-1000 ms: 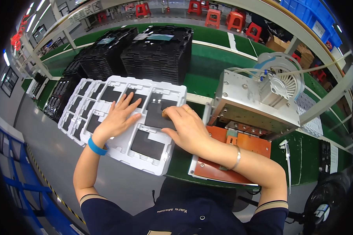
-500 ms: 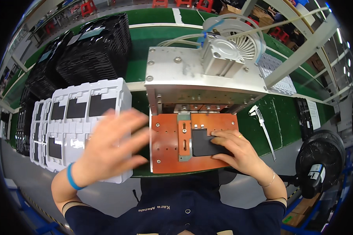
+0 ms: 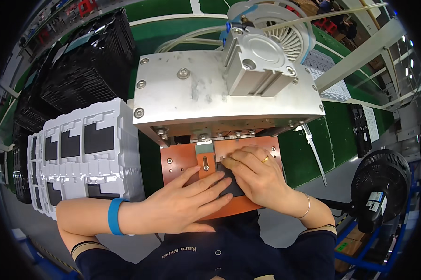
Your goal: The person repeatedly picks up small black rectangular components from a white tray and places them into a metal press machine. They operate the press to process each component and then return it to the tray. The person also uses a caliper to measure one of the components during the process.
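On an orange base plate (image 3: 177, 164) lies a flat black piece (image 3: 231, 185), partly covered by both of my hands. My left hand (image 3: 187, 201) reaches across from the left with fingers stretched out, its fingertips resting on the black piece. The fingers of my right hand (image 3: 257, 176) are pinched together at that piece's far edge; whatever is between them is hidden. Just left of the piece sits a slotted orange block (image 3: 206, 163) with a screw. Over the far part of the plate stands a metal press (image 3: 173, 100) topped by a square cylinder (image 3: 255, 60).
At left stands a white tray (image 3: 113, 161) with black pieces in its pockets. Stacked black trays (image 3: 87, 65) rise behind it. A caliper (image 3: 314, 151) lies right of the press on the green bench. A black fan (image 3: 381, 182) is at the near right, a slanted post (image 3: 360, 60) beyond.
My left hand has come from beside the white tray to the black piece. My right hand has shifted to its far edge, fingers now pinched. The view has moved closer to the press.
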Demonstrator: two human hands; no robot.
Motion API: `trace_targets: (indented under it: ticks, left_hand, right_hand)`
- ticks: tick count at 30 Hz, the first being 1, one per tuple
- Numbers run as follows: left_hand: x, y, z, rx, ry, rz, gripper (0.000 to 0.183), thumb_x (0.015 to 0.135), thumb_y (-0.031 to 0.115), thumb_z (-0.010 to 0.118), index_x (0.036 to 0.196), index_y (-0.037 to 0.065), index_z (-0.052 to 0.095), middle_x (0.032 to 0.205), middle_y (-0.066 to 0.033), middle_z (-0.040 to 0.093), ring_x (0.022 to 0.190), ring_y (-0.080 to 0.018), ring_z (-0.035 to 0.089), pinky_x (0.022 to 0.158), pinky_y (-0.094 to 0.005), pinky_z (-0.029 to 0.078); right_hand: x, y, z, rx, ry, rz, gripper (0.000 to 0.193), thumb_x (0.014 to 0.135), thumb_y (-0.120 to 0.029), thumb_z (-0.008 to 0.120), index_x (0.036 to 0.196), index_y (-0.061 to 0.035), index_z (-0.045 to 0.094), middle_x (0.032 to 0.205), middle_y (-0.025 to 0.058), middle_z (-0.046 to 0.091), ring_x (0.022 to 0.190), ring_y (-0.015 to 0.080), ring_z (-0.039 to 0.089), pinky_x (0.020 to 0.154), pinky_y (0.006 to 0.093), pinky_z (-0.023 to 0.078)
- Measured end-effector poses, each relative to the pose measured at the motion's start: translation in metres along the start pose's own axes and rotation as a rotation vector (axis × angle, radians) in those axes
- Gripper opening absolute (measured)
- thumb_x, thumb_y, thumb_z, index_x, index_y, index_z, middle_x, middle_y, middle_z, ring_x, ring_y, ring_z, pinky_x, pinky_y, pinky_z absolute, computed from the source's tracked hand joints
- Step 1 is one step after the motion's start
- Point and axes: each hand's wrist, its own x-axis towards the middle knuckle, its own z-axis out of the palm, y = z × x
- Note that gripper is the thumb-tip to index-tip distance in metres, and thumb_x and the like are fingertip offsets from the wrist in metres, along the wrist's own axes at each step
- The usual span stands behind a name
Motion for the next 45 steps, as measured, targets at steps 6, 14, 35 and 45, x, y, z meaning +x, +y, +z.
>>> trace_targets:
  ticks: [6, 14, 35, 45]
  left_hand:
    - [-0.001, 0.000, -0.001, 0.027, -0.024, -0.006, 0.069, 0.093, 0.062, 0.055, 0.141, 0.013, 0.053, 0.151, -0.0150, 0.045, 0.140, -0.0306, 0.042, 0.109, -0.0519, 0.036]
    - [-0.001, -0.003, -0.001, 0.037, -0.023, -0.002, 0.069, 0.093, 0.063, 0.055, 0.141, 0.014, 0.053, 0.151, -0.0142, 0.046, 0.141, -0.0300, 0.042, 0.109, -0.0517, 0.036]
    - [0.003, -0.024, -0.006, -0.083, 0.020, -0.132, 0.073, 0.090, 0.065, 0.058, 0.141, 0.014, 0.055, 0.153, -0.0136, 0.044, 0.141, -0.0362, 0.040, 0.118, -0.0563, 0.024]
    - [0.003, -0.025, -0.007, -0.074, -0.020, -0.138, 0.070, 0.090, 0.066, 0.057, 0.139, 0.015, 0.058, 0.153, -0.0109, 0.046, 0.142, -0.0337, 0.040, 0.117, -0.0535, 0.025]
  right_hand:
    - [0.002, -0.001, 0.002, -0.029, 0.003, 0.053, 0.039, 0.075, -0.003, 0.067, 0.113, -0.0023, 0.068, 0.120, 0.0108, 0.059, 0.113, 0.0305, 0.055, 0.094, 0.0425, 0.047]
    - [0.001, -0.001, 0.001, -0.038, -0.015, 0.056, 0.043, 0.075, -0.003, 0.070, 0.117, -0.0090, 0.068, 0.123, 0.0076, 0.059, 0.115, 0.0297, 0.052, 0.090, 0.0388, 0.047]
    - [-0.008, 0.019, -0.019, 0.159, -0.015, 0.146, 0.032, 0.075, -0.021, 0.083, 0.100, -0.0053, 0.071, 0.116, 0.0093, 0.066, 0.108, 0.0295, 0.059, 0.091, 0.0389, 0.051]
    - [-0.007, 0.023, -0.017, 0.170, -0.034, 0.140, 0.032, 0.071, -0.021, 0.084, 0.096, -0.0056, 0.070, 0.116, 0.0092, 0.067, 0.104, 0.0256, 0.061, 0.086, 0.0353, 0.051]
